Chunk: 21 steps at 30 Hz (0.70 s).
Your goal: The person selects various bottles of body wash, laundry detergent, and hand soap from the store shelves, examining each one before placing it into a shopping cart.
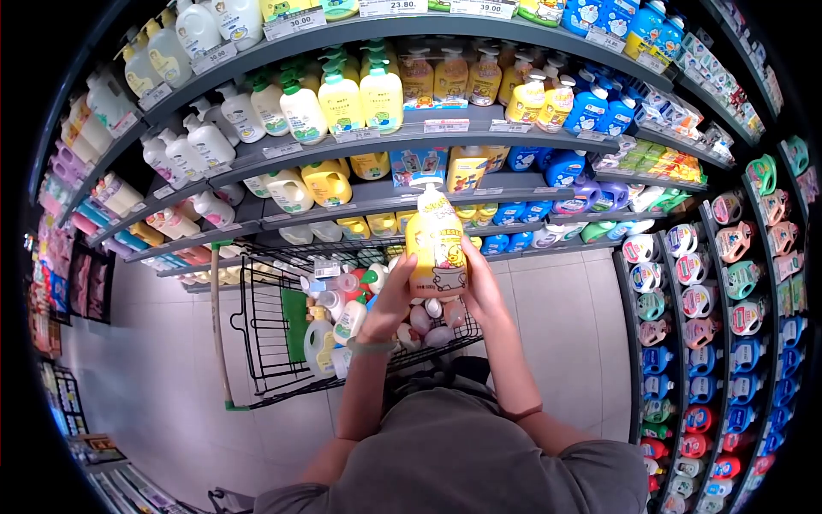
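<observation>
Standing near the middle of the frame, one yellow pump bottle [437,244] is held up between two hands, its white pump [429,184] on top. One shopping cart [219,330] lies left of centre, with one green panel [294,325] inside; the heaped bottles [319,344] in it overlap too much to count surely. On the shelving [479,121] across the top, two yellow bottles with green pumps [381,98] stand in front, and two yellow bottles with white pumps [527,100] are farther right. A rack [632,368] with many bottles fills the right side, and pale floor tiles [561,317] show between it and the cart. The held bottle hides part of the shelving behind it, while the left forearm covers some of the cart's load. One band [371,347] circles the left wrist. The left hand [395,297] curls against the bottle's left side; the right hand [482,287] presses its right side, fingers partly hidden behind it.
</observation>
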### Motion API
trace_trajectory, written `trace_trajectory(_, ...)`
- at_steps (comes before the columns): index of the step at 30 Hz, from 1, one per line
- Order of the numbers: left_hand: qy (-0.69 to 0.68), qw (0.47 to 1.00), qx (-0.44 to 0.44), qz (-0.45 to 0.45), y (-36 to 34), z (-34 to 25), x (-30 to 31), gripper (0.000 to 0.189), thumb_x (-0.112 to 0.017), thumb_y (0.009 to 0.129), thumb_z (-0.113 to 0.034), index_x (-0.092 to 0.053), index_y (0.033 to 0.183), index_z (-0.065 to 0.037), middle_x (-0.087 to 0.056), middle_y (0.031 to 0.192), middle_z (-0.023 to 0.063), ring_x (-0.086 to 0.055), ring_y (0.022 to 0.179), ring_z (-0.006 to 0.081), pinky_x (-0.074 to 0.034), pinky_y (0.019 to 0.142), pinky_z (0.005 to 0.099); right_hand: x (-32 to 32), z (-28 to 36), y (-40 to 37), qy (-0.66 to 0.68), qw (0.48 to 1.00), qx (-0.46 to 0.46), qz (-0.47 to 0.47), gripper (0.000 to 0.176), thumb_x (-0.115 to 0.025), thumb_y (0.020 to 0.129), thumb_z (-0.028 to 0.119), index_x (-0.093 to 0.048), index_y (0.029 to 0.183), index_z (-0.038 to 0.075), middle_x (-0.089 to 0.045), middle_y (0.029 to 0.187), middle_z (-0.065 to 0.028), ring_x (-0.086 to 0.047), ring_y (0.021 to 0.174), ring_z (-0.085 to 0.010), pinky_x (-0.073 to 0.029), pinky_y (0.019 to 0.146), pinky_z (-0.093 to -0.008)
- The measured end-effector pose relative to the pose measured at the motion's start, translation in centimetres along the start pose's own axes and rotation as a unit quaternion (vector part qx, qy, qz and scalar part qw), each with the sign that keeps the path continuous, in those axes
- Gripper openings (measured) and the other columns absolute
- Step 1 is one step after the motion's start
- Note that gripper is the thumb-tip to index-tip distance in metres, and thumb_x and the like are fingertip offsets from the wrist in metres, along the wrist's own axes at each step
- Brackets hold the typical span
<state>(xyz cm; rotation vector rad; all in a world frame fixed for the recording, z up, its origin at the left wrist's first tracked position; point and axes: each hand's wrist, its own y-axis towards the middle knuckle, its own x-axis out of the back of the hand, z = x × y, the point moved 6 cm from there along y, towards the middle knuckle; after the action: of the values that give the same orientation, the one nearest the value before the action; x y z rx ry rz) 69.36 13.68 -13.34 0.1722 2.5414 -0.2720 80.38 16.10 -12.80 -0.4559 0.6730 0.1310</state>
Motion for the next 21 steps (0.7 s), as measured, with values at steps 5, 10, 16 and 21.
trace_trajectory(5, -0.285, 0.954, 0.009, 0.096, -3.2, -4.4, -1.0, 0.052, -0.043, 0.091, -0.035, -0.031, 0.131, -0.005, -0.042, 0.126, 0.0119, -0.04, 0.116, 0.0191, -0.033, 0.097, 0.0328, 0.1, 0.8, -2.2, 0.129, 0.986, 0.038, 0.104, 0.049, -0.032, 0.094, 0.036, -0.032, 0.132, 0.004, -0.042, 0.13, -0.01, -0.039, 0.12, -0.0192, -0.029, 0.101, -0.0328)
trace_trajectory(10, 0.191, 0.969, -0.038, -0.152, -2.9, 7.3, 2.6, 0.048, -0.049, 0.088, -0.033, -0.042, 0.124, -0.003, -0.048, 0.116, 0.0141, -0.047, 0.107, 0.0194, -0.039, 0.091, 0.0312, 7.4, -9.4, -0.3, -0.028, 0.993, -0.059, -0.095, 0.051, -0.033, 0.09, 0.049, -0.045, 0.121, 0.009, -0.055, 0.111, -0.0073, -0.056, 0.096, -0.018, -0.045, 0.083, -0.0317)
trace_trajectory(16, 0.162, 0.978, 0.075, -0.112, -0.5, 17.0, 10.0, 0.046, -0.047, 0.088, -0.036, -0.041, 0.118, -0.001, -0.05, 0.1, 0.0094, -0.061, 0.079, 0.0219, -0.057, 0.047, 0.031, 11.1, -13.7, 1.9, -0.046, 0.984, -0.143, -0.093, 0.057, -0.032, 0.087, 0.056, -0.045, 0.12, 0.011, -0.058, 0.105, -0.0064, -0.058, 0.091, -0.018, -0.048, 0.077, -0.032)
trace_trajectory(21, 0.001, 0.999, 0.042, 0.024, -4.7, 1.2, 1.0, 0.068, -0.041, 0.087, -0.051, -0.016, 0.141, -0.017, -0.026, 0.138, 0.0109, -0.033, 0.124, 0.024, -0.041, 0.09, 0.04, 0.5, -2.0, -3.9, 0.074, 0.986, -0.01, 0.148, 0.07, -0.012, 0.084, 0.066, -0.007, 0.141, 0.026, -0.019, 0.144, -0.0095, -0.024, 0.13, -0.0287, -0.022, 0.103, -0.0454)
